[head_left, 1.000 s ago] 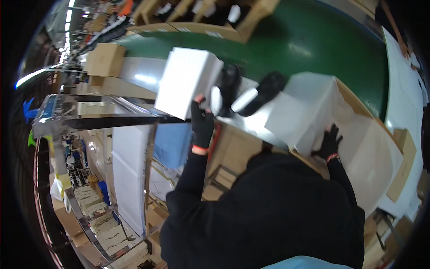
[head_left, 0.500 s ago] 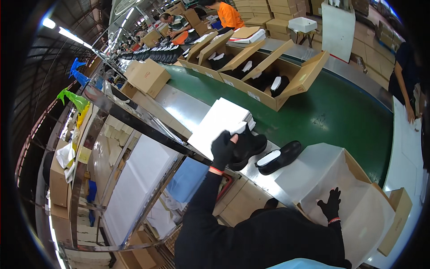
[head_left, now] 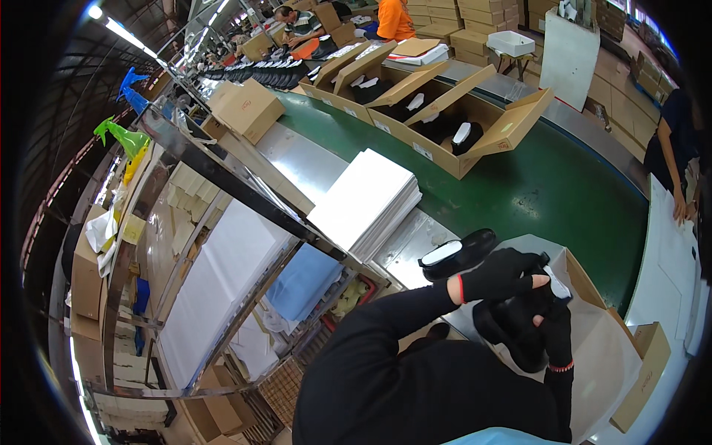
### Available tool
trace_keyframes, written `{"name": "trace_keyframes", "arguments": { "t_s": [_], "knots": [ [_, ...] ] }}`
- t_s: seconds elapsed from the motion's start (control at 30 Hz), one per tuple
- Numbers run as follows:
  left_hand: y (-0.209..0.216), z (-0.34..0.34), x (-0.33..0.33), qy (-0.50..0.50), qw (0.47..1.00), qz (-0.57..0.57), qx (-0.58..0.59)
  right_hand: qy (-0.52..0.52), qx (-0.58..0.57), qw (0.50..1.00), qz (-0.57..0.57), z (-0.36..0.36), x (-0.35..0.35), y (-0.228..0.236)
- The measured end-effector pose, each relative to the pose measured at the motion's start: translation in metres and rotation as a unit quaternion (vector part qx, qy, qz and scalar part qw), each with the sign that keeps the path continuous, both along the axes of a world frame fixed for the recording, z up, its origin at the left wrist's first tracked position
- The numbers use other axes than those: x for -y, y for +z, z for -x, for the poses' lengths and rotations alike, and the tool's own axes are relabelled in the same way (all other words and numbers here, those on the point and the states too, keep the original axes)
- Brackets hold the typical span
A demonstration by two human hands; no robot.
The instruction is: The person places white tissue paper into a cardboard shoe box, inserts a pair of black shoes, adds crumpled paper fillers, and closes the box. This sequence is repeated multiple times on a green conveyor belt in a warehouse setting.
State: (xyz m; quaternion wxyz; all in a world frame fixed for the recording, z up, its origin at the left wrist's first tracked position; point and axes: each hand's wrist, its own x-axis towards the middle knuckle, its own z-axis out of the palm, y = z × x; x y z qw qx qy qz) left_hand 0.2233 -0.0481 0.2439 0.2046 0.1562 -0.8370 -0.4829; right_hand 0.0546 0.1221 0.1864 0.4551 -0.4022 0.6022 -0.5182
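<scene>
1. While the head view looks down, the left hand [head_left: 504, 276] curls its fingers, nearly closed, over a black shoe [head_left: 512, 319], beside a white insert [head_left: 558, 285]; the right hand [head_left: 556, 334] grips the same shoe, its fingers bent around it and partly hidden, so their exact spread cannot be told.
2. The held shoe is at the near left part of an open carton [head_left: 644, 382] lined with translucent paper [head_left: 593, 363]; a second shoe [head_left: 463, 252] lies beyond the left wrist; white stack [head_left: 367, 200] rests farther left on the metal counter [head_left: 408, 256].
</scene>
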Motion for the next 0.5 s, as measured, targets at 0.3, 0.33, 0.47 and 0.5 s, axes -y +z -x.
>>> {"name": "trace_keyframes", "arguments": {
  "t_s": [0.3,0.33,0.47,0.5],
  "knots": [
    [-0.138,-0.002,-0.048,-0.009,0.965,0.018,0.261,-0.169,0.483,0.858,0.034,0.049,-0.077,-0.103],
    [-0.15,-0.001,-0.052,-0.001,0.966,0.023,0.257,-0.236,0.58,0.78,-0.007,0.051,-0.07,-0.113],
    [-0.221,0.01,-0.068,-0.034,0.958,-0.126,0.255,-0.294,0.421,0.854,0.08,0.067,-0.042,-0.224],
    [-0.247,0.011,-0.073,-0.029,0.983,0.075,0.163,-0.339,0.427,0.834,0.085,0.085,-0.045,-0.275]
  ]
}}
